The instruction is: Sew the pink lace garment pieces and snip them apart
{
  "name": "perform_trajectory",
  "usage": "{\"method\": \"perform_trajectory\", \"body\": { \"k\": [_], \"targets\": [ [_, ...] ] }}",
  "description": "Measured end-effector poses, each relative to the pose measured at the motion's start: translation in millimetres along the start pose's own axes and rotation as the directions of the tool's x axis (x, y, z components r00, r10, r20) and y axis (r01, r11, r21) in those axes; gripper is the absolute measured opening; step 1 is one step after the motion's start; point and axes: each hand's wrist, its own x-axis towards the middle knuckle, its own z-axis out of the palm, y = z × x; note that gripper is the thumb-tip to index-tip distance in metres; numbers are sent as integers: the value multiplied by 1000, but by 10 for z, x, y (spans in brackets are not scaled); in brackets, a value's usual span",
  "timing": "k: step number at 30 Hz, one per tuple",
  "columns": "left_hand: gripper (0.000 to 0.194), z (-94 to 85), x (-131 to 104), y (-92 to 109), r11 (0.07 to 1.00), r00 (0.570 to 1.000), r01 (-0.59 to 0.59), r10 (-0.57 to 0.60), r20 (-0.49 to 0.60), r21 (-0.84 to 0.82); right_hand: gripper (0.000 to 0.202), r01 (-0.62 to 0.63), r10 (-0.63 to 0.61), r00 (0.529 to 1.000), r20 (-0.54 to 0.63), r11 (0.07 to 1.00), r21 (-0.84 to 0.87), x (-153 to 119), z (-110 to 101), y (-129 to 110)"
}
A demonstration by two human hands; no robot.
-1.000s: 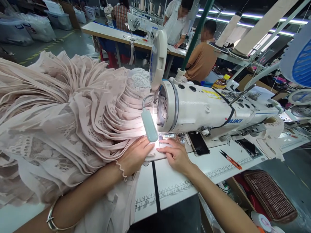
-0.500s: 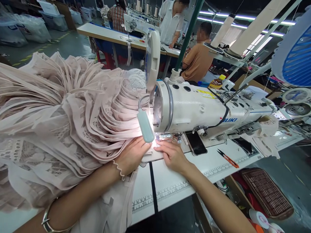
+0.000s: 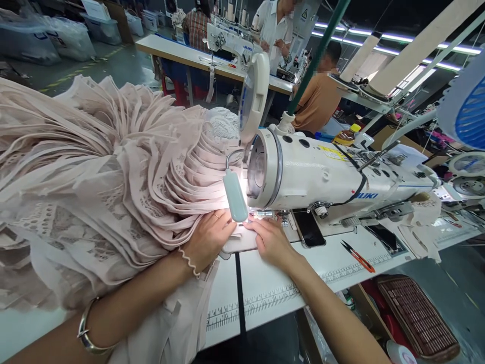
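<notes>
My left hand [image 3: 212, 236] lies at the edge of a large heap of pale pink lace-trimmed fabric [image 3: 151, 167], its fingers closed on the cloth beside the needle area of a white sewing machine [image 3: 303, 172]. A small pale green lamp [image 3: 235, 196] hangs in front of the needle and hides part of the fingertips. From the other side my right hand [image 3: 271, 240] reaches in, fingers bent and closed close to the left fingertips. Glare washes out what lies between them.
A phone [image 3: 308, 227] and orange-handled thread snips [image 3: 358, 257] lie on the table right of my hands. Printed rulers [image 3: 273, 298] run along its front edge. A round magnifier [image 3: 253, 96] stands above the machine head. Co-workers sit and stand behind, and a blue fan [image 3: 464, 96] is at right.
The whole view has shifted, so the machine and heap appear farther right. My right fingertips have drawn in and bent more. The person in the white shirt has raised their hands.
</notes>
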Motion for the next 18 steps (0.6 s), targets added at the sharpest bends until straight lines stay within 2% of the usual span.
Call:
{"method": "perform_trajectory", "body": {
  "k": [3,6,14,18],
  "targets": [
    [27,-15,-12,-2,991,997,-58,63,-41,121,51,-6,7,999,33,1000,-27,2,2,9],
    [26,-17,-6,1,982,995,-71,82,-54,175,55,-2,7,998,62,997,-79,4,15,21],
    [23,-35,13,27,980,997,-68,75,-32,188,59,16,9,994,111,975,-221,17,39,37],
    [26,-46,32,25,978,996,-91,94,-6,189,55,6,18,995,102,975,-223,28,21,9]
  ]
}}
